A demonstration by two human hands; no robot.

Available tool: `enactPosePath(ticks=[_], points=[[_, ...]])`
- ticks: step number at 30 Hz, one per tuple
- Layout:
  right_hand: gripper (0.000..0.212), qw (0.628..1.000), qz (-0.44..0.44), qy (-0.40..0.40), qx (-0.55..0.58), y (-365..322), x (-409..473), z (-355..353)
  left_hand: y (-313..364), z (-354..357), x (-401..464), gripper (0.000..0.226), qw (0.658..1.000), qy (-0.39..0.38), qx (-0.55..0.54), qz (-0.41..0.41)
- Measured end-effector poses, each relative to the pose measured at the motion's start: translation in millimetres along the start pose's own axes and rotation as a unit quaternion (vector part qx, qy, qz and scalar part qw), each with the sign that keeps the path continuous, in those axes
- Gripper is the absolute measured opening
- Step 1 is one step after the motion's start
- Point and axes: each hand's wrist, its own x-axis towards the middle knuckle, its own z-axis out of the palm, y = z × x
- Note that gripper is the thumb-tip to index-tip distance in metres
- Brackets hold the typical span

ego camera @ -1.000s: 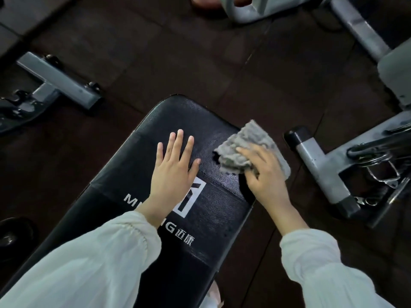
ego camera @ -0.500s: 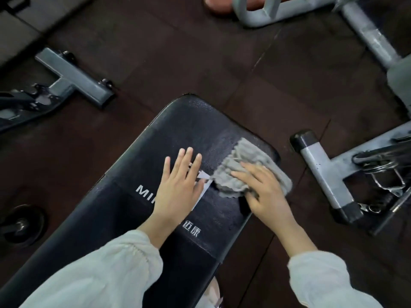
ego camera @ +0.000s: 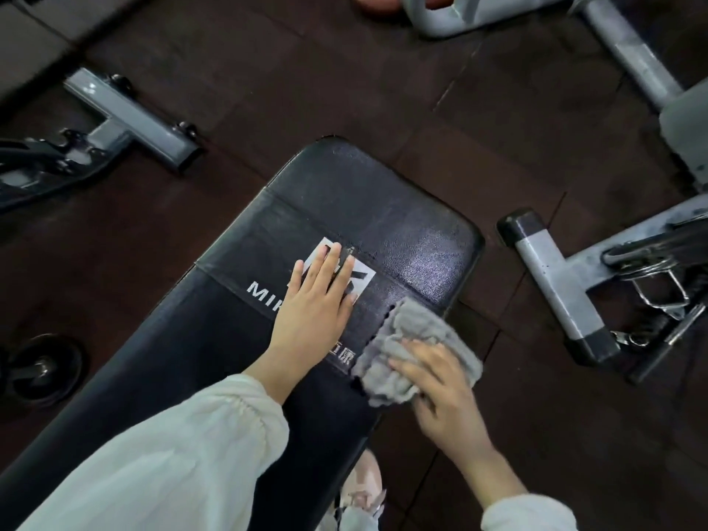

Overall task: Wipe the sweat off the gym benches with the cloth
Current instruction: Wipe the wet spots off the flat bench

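Observation:
A black padded gym bench (ego camera: 383, 208) with a white logo runs from the lower left to the middle of the view. My left hand (ego camera: 314, 300) lies flat on the logo, fingers apart, holding nothing. My right hand (ego camera: 444, 389) presses a crumpled grey cloth (ego camera: 406, 346) onto the bench's right edge, just right of the left hand. Part of the cloth hangs past the edge. The pad's far end shines under the light.
Grey metal frame feet stand on the dark rubber floor at the left (ego camera: 130, 116) and at the right (ego camera: 555, 285), with clips and hooks beside the right one. A black weight plate (ego camera: 42, 366) lies at the lower left. More grey tubing (ego camera: 628, 59) crosses the top right.
My right hand has dragged the cloth from the pad's far right corner back toward me along the right edge. The left hand has stayed flat on the logo.

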Motion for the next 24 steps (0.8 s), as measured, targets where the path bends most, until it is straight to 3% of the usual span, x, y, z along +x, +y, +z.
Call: enactPosePath(ticks=[4, 8, 10, 13, 17, 19, 22, 24], points=[[0.044, 0.997, 0.064, 0.049, -0.004, -6.4, 37.2, -3.0, -1.2, 1.6, -1.7, 0.052, 1.000, -0.004, -0.001, 0.002], [0.029, 0.999, -0.043, -0.009, -0.008, -37.2, 12.5, 26.0, 0.3, 4.9, -4.1, 0.052, 1.000, 0.014, -0.025, -0.001], [0.029, 0.999, -0.046, -0.012, 0.009, -30.2, -12.0, 27.5, -0.6, 6.2, -5.4, 0.052, 0.999, 0.018, -0.031, 0.000], [0.036, 0.998, 0.021, 0.057, 0.028, -8.4, -20.3, 11.8, -1.1, 5.6, -5.7, 0.052, 0.999, 0.019, -0.034, 0.002], [0.042, 0.978, 0.137, 0.158, -0.012, 14.2, 46.3, -16.5, -1.0, 3.2, -5.9, 0.051, 0.999, 0.027, -0.029, 0.004], [0.042, 0.983, 0.130, 0.127, -0.026, 10.5, 83.5, -19.5, -1.1, 3.5, -5.8, 0.051, 0.999, 0.032, -0.030, 0.004], [0.047, 0.999, 0.027, 0.000, -0.036, 1.9, 88.9, -13.2, 0.0, 3.9, -5.9, 0.052, 0.999, 0.037, -0.031, 0.001], [0.048, 0.999, 0.012, -0.018, -0.028, 10.4, 72.7, -18.7, 0.2, 2.8, -5.5, 0.051, 0.999, 0.032, -0.028, -0.002]])
